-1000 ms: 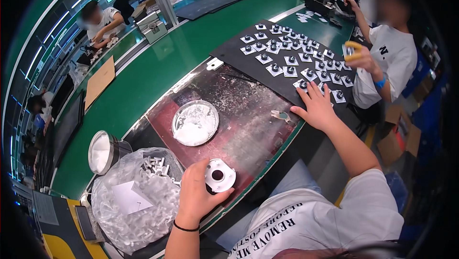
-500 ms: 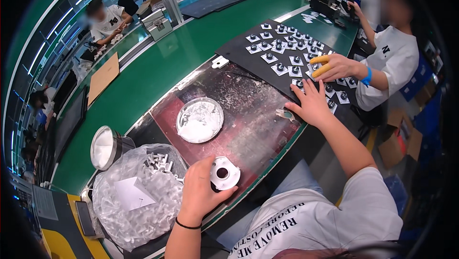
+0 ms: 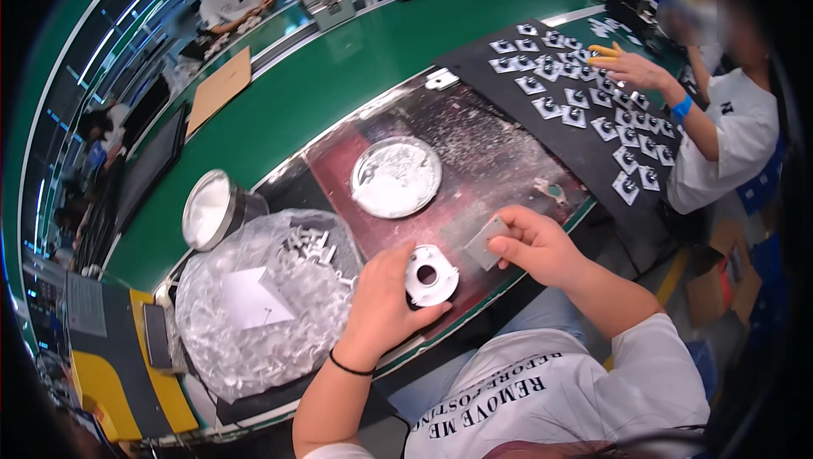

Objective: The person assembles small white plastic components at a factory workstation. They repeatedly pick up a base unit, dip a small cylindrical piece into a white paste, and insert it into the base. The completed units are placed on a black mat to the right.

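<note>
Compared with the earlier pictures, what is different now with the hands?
The right hand has moved left and back from the black mat, and now holds a flat grey plate. The left hand still holds the white ring part.

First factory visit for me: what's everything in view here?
Ring: 1, white, lower centre
Flat plate: 1, grey, right of ring
Round dish: 1, silvery, holding white stuff, centre
Clear bag: 1, white parts inside, left
Tin: 1, silvery, beyond bag
Paper: 1, white, on bag
Square pieces: many, whitish, dark tops, on black mat
Cardboard: several, brown, around edges
Other people: at least 2, white shirts, right, upper left
Left hand: 1, bare, holding ring
Right hand: 1, bare, pinching plate
</note>
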### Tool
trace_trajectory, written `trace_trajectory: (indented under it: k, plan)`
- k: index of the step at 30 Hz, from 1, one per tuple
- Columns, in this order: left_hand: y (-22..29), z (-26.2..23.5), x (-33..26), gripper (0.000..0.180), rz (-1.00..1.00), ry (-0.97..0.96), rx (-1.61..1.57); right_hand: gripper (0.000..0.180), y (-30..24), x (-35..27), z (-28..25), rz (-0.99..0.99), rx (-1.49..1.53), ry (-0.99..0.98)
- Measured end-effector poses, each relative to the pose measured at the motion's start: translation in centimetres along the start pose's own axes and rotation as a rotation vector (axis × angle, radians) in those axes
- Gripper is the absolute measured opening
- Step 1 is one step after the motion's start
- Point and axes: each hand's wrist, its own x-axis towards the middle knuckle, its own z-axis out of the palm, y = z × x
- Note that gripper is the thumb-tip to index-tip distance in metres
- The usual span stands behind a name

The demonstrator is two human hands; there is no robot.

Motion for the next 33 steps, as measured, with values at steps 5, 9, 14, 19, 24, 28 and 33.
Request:
trace_trajectory:
  k: [5, 9, 14, 19, 24, 28, 33]
  plan:
    - [-0.2, 0.2, 0.0, 0.083, 0.024, 0.021, 0.000, 0.024, 0.8, 2.2, 3.7, 0.137, 0.105, -0.070]
    - [-0.3, 0.1, -0.2, 0.080, -0.003, 0.007, -0.023, 0.022, 1.0, 2.7, 4.7, 0.116, -0.001, -0.036]
    - [-0.1, 0.5, -0.6, 0.075, -0.027, 0.037, -0.003, 0.023, 1.6, 2.9, 4.7, 0.121, -0.187, -0.063]
    - [-0.4, 0.5, -0.5, 0.075, -0.020, 0.024, -0.028, 0.020, 0.6, 3.9, 4.1, 0.223, -0.249, -0.178]
    - [-0.5, 0.6, -0.5, 0.074, -0.012, 0.047, -0.041, 0.022, 1.7, 4.6, 3.3, 0.241, -0.201, -0.236]
    - [-0.6, 0.6, -0.6, 0.074, -0.007, 0.052, -0.045, 0.023, 1.6, 4.6, 3.4, 0.229, -0.263, -0.248]
    - [-0.7, 0.6, -0.5, 0.073, -0.013, 0.042, -0.066, 0.020, 1.0, 5.2, 3.1, 0.240, -0.312, -0.281]
